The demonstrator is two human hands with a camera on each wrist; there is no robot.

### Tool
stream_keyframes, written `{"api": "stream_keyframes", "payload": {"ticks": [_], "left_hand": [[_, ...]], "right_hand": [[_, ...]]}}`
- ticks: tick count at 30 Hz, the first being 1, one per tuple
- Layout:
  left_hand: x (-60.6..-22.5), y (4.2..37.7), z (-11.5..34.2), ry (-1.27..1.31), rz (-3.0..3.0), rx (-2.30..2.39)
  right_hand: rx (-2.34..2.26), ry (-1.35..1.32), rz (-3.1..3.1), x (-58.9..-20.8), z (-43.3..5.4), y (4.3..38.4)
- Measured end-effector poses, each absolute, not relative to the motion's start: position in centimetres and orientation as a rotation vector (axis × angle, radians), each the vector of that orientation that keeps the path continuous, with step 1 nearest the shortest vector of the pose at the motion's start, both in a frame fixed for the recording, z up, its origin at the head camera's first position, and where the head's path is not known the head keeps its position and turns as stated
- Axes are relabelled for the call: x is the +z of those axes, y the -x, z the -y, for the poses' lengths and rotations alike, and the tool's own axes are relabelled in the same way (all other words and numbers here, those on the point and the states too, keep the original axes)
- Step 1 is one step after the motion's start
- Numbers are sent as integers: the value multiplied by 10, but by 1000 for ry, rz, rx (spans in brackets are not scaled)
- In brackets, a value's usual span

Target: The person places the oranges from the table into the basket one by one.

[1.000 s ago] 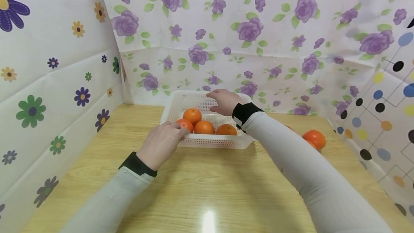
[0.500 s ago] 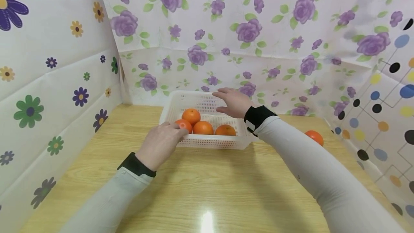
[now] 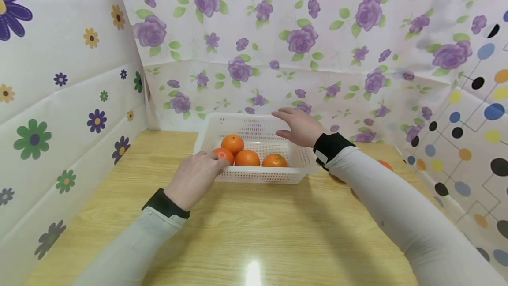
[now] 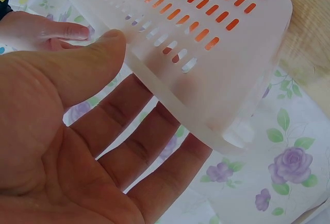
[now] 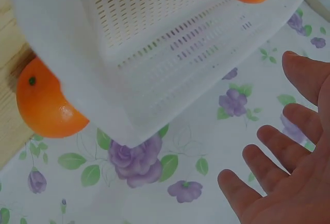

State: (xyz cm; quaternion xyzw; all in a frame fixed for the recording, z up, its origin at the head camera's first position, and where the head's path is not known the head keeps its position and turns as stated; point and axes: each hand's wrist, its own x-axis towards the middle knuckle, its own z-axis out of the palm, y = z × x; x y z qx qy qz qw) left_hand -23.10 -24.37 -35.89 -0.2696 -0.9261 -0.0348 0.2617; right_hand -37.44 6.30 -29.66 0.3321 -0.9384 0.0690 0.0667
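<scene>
- Wood-grain surface (image 3: 246, 220): carries everything.
- Right forearm (image 3: 385, 202), pale sleeve: slants in from surface's near right corner; left forearm (image 3: 131, 233) from near left corner.
- White perforated basket (image 3: 262, 175): by surface's back edge, long side facing the person.
- Left hand (image 3: 195, 178): at basket's front left corner, rim between thumb and fingers, gap narrow; probably steadying it.
- Right hand (image 3: 303, 127): by basket's back right corner, fingers spread wide, holding nothing, apart from rim.
- Fruit in basket: orange (image 3: 247, 158), rear orange (image 3: 232, 144) and redder fruit (image 3: 223, 155) bunched toward front left corner, lone orange (image 3: 274, 160) along front edge; walls presumably stop rolling.
- Loose fruit: one just beside a basket corner (image 5: 49, 100); one toward surface's right edge (image 3: 385, 164), mostly sleeve-hidden. Same one? Can't tell.
</scene>
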Motion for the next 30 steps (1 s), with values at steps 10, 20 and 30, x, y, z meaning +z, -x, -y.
{"api": "stream_keyframes", "payload": {"ticks": [10, 20, 30], "left_hand": [[-359, 232, 243, 731, 2522, -94], [-359, 231, 243, 731, 2529, -94], [-359, 230, 242, 730, 2516, -105]], "right_hand": [[202, -932, 2800, -295, -86, 368], [265, -921, 2760, -295, -108, 355], [292, -870, 2749, -300, -128, 346]]}}
